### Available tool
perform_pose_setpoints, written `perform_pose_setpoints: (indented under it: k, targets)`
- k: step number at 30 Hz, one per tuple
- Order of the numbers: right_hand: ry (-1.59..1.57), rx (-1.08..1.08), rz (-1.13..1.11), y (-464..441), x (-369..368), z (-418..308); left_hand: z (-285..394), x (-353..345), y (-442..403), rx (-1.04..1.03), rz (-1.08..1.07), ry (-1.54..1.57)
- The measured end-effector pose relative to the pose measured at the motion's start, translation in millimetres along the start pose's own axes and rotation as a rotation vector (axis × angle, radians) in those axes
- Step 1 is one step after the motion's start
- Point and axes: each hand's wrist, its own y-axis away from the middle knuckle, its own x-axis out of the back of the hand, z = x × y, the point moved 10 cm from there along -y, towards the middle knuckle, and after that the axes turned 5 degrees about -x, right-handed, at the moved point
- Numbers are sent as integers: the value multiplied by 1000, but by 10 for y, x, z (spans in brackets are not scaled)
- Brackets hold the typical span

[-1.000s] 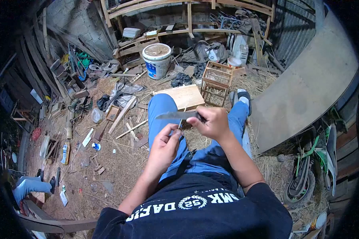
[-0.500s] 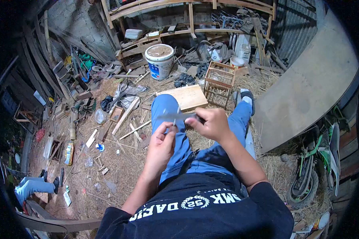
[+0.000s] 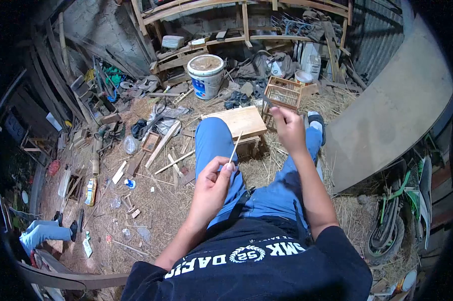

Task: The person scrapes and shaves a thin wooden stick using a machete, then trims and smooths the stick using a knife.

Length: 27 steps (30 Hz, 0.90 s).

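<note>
My left hand point(image 3: 214, 183) pinches a thin pale wooden stick point(image 3: 235, 146) between thumb and fingertips above my left thigh. The stick slants up, away from me. My right hand point(image 3: 290, 131) is raised to the right over my other leg, closed around a knife. Only a little of the dark knife blade point(image 3: 268, 101) shows past the thumb; the fist hides the handle. Stick and knife are apart. Beyond my knees lies a light wooden board point(image 3: 239, 120), and a small slatted wooden cage point(image 3: 282, 93) stands beside it.
A white bucket point(image 3: 205, 75) stands ahead. On the right a large curved sheet point(image 3: 387, 113) leans near a green bicycle-like vehicle point(image 3: 394, 210). Wood offcuts point(image 3: 162, 145) and straw litter the floor. Another person's legs point(image 3: 45, 232) show at the lower left.
My right hand with the knife has moved from the stick up and to the right. My left hand still holds the stick, now fully in sight.
</note>
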Motion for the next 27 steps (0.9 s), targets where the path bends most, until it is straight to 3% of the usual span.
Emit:
perform_pose_setpoints:
  k: [2,4,6,8,12,14,16,17,19,22,27]
  targets:
    - [-375,52,-166,321,-73,-241,-7,71,8,40,37,26]
    - [-285,118,-263,534,-90,-442,-9,53,8,50,36,63]
    - [-55,350,-377,749,-118,-841,-67,61,51,70,58,58]
    - [-44,365,-387,765,-109,-930,-126,124,96,84,148,55]
    - [-26,447,-360,761,-62,-1005,80,76,111,13,90,-70]
    - [-56,465,-238,570,10,-849,168,32,128,-16,56,-85]
    - [139,53,-150,201,143,-335,196,-61,173,-30,-23,-108]
    - [138,58,-147,191,151,-347,196,-113,189,-42,-41,-88]
    - [-232,105,-190,322,184,-436,207,-69,135,-16,-4,-74]
    - [-99,311,-330,659,94,-837,136,-59,104,-31,24,-52]
    - [-107,498,-324,795,111,-1097,170,-48,192,-72,46,-116]
